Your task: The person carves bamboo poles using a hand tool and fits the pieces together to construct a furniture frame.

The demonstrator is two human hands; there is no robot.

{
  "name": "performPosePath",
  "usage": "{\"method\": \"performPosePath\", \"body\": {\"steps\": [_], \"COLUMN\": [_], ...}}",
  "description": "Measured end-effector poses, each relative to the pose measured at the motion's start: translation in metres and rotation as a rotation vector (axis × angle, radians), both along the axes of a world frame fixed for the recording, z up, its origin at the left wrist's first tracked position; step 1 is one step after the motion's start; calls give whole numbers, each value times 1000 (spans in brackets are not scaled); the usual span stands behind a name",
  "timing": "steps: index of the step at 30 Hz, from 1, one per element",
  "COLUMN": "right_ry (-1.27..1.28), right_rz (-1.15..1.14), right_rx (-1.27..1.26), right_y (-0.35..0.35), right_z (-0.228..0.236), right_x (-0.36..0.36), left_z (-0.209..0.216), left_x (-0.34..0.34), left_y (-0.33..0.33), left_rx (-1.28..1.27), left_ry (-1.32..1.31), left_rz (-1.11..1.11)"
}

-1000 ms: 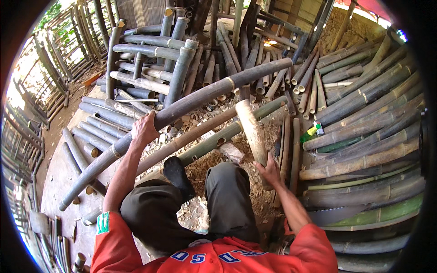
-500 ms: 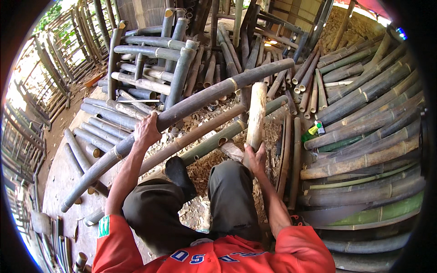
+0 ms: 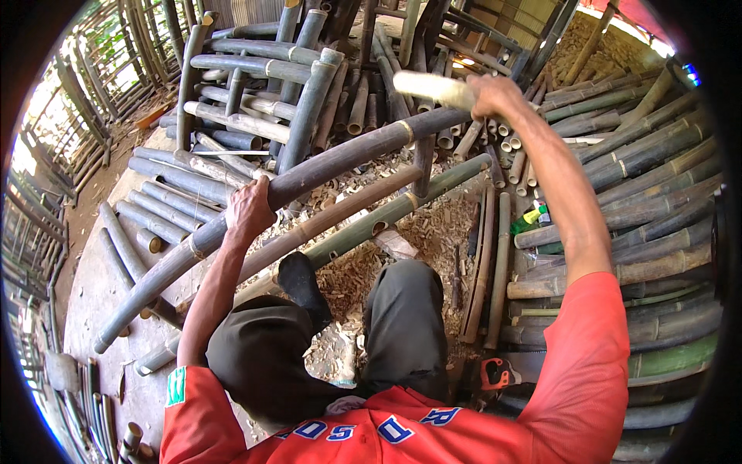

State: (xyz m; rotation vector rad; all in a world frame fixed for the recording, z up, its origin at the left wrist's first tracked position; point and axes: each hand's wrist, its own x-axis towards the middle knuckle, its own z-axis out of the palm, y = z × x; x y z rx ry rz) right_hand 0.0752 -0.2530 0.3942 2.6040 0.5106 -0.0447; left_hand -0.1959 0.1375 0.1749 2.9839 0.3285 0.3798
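My left hand [image 3: 250, 209] is wrapped round a long dark bamboo pole [image 3: 348, 156], which slants from the lower left up to the far right. In my right hand [image 3: 498, 99] is a thick pale wooden club [image 3: 433, 88], raised over the pole's far end and pointing left. A short dark bamboo upright [image 3: 423, 164] stands between the dark pole and the poles beneath. Those are a brown bamboo pole [image 3: 332, 218] and a green bamboo pole [image 3: 448, 179], roughly parallel to it. The green one has a cut hole in its side.
Wood chips [image 3: 340, 282] cover the ground around my feet. Bamboo poles [image 3: 649, 271] are stacked along the right, with an orange-handled saw [image 3: 498, 374] and a green bottle [image 3: 529, 218] beside them. Cut lengths [image 3: 158, 220] lie at the left. A joined bamboo frame [image 3: 239, 58] stands behind.
My right hand has swung the wooden club up and away from beside my knee to above the dark pole's far end. My left hand keeps its hold. The saw has come into view.
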Motion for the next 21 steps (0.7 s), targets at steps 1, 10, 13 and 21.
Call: {"method": "performPosePath", "body": {"steps": [1,10,13,21], "right_ry": [-17,-44,30,-27], "right_rz": [8,-22,-82,-58], "right_rx": [176,238,304,984], "right_y": [-5,-12,4,11], "right_z": [5,-93,-77,-25], "right_x": [5,34,30,2], "left_z": [4,0,-6,-13], "left_x": [-2,4,3,-5], "left_y": [-5,-6,3,-3], "left_rx": [-7,11,37,28], "left_ry": [-27,37,-18,-74], "left_rz": [-29,-37,-54,1]}}
